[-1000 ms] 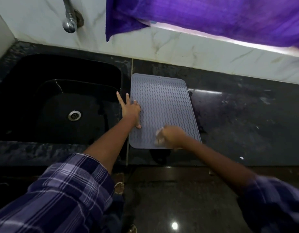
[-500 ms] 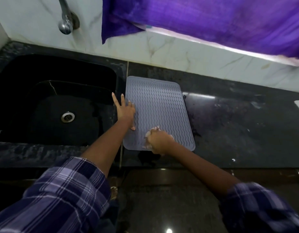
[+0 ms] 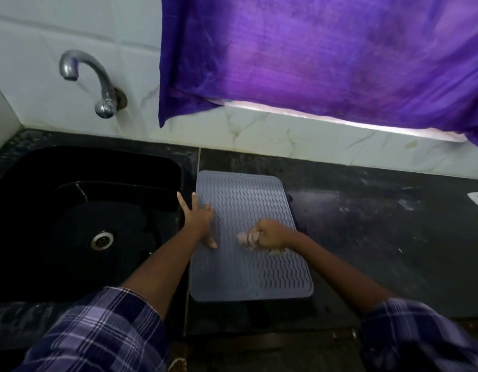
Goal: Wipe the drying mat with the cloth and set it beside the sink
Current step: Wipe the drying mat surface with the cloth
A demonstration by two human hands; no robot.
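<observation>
1. Head view: drying mat lies flat just right of the sink.
2. Your left hand, fingers spread straight, presses its sink-side edge.
3. Your right hand, clenched, grips the cloth mid-mat.

Your right hand hides most of the cloth (just a pale, blurry bit shows).

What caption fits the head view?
Left hand steadies grey drying mat beside sink; right hand wipes with cloth.
</observation>
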